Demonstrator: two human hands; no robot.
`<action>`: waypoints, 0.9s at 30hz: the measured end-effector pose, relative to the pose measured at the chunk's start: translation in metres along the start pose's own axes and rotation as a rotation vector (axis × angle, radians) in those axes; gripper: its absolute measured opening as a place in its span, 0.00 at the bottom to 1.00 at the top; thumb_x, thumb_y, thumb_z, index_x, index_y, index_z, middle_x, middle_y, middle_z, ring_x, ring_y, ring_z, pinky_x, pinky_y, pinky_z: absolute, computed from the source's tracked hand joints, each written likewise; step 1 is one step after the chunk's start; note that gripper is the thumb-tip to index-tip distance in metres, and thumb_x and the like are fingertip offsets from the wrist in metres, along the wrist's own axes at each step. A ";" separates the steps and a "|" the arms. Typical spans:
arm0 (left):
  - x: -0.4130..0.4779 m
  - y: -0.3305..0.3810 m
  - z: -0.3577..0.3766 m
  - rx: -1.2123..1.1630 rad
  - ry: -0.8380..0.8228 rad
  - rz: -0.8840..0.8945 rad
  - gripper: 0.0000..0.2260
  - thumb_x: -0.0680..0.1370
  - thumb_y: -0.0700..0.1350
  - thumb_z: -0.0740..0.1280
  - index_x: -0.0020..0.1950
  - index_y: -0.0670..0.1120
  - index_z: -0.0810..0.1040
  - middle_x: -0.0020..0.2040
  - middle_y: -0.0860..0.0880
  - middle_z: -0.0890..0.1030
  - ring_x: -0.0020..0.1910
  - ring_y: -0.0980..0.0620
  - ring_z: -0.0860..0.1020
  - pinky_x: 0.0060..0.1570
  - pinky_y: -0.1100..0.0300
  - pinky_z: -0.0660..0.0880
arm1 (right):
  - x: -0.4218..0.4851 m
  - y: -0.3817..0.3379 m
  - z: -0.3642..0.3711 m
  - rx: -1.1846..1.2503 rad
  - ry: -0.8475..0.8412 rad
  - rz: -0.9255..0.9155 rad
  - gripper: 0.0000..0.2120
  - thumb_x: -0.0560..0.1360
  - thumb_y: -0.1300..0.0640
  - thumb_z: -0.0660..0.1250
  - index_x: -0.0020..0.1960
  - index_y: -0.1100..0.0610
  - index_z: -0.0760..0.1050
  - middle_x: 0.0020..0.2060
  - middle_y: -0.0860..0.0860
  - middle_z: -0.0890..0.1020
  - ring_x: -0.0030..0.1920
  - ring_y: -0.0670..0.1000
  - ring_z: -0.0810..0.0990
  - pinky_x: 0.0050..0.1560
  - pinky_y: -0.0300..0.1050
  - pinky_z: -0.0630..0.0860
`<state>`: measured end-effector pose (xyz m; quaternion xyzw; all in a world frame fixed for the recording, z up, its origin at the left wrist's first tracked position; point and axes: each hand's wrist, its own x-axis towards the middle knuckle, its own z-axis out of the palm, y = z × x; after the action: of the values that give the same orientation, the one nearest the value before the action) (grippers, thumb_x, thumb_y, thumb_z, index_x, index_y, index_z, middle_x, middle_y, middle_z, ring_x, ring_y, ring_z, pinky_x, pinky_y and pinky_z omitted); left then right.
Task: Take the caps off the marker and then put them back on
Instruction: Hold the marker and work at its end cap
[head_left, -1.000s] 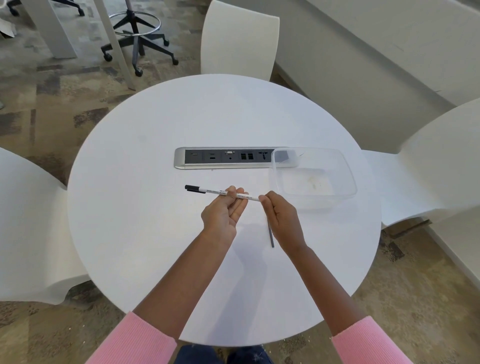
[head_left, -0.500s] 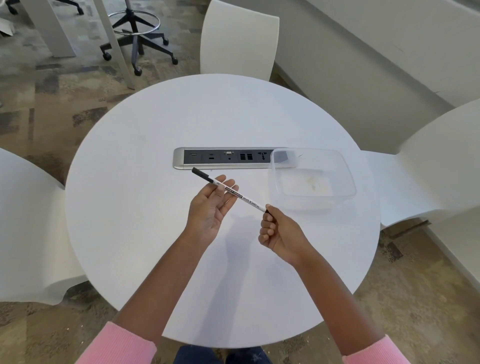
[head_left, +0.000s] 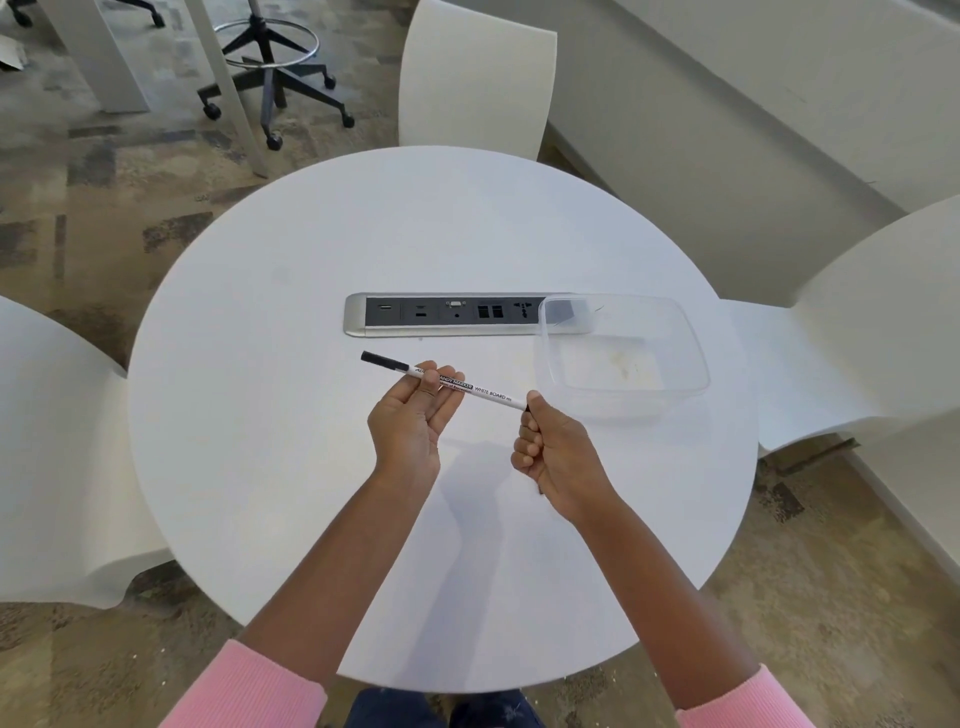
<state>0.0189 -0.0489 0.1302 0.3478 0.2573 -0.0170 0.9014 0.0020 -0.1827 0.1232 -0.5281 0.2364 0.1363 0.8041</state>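
Note:
A thin white whiteboard marker (head_left: 488, 394) with black print slants above the round white table (head_left: 270, 415). A black cap (head_left: 378, 358) sits on its far left end. My left hand (head_left: 410, 426) is palm up under the barrel, which lies across the fingertips with the thumb pressing on it. My right hand (head_left: 553, 457) is closed in a fist around the marker's near right end. That end and whatever covers it are hidden inside the fist.
A clear plastic container (head_left: 675, 332) stands right of the hands, overlapping a silver power and data strip (head_left: 358, 317) set into the table. White chairs stand at the far side (head_left: 478, 78), the left (head_left: 47, 441) and the right (head_left: 857, 322). An office stool base (head_left: 270, 78) is at the far left.
My left hand has turned palm up and loosened its fingers. My right hand has dropped toward me, so the marker now slants with its capped left end farther away.

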 end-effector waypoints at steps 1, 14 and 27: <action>-0.001 0.001 0.001 -0.018 0.016 -0.008 0.06 0.76 0.33 0.62 0.41 0.41 0.76 0.28 0.51 0.83 0.30 0.54 0.83 0.36 0.64 0.81 | 0.000 0.001 0.001 -0.035 -0.004 -0.053 0.19 0.79 0.53 0.58 0.30 0.55 0.62 0.19 0.44 0.63 0.19 0.42 0.61 0.21 0.33 0.63; 0.000 0.006 0.005 -0.052 0.085 -0.076 0.05 0.75 0.33 0.64 0.40 0.38 0.76 0.27 0.48 0.83 0.28 0.53 0.83 0.33 0.62 0.81 | -0.003 -0.001 -0.018 -0.728 -0.040 -0.615 0.17 0.79 0.59 0.56 0.33 0.48 0.65 0.26 0.44 0.68 0.28 0.42 0.69 0.33 0.29 0.69; 0.000 0.007 0.003 -0.028 0.064 -0.060 0.05 0.76 0.33 0.64 0.40 0.39 0.77 0.27 0.49 0.83 0.29 0.54 0.83 0.35 0.63 0.81 | -0.010 -0.004 -0.017 -0.577 -0.071 -0.344 0.14 0.78 0.50 0.59 0.38 0.53 0.76 0.25 0.45 0.76 0.30 0.44 0.76 0.37 0.36 0.75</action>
<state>0.0220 -0.0449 0.1361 0.3279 0.2967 -0.0291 0.8964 -0.0087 -0.1995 0.1264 -0.7612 0.0673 0.0779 0.6403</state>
